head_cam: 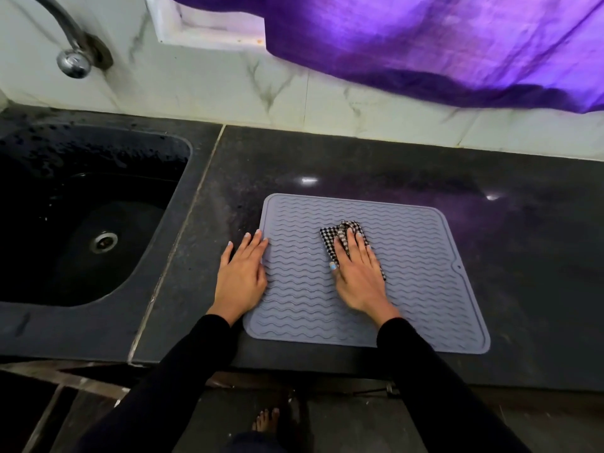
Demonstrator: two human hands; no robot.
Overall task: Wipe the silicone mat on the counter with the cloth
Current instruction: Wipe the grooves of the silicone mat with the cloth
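Pressing checked cloth [333, 238] under right hand [358, 273], fingers straight, at centre of silicone mat [425, 256] on counter [359, 158]. Left hand [242, 276], fingers flat, pins mat's 9 o'clock edge. Judged: mat light, floppy; cloth soft, so keep palm flat.

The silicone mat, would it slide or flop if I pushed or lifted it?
Probably floppy: the silicone mat is thin and lies flat on the counter. It may slide when wiped, since the left hand braces its edge.
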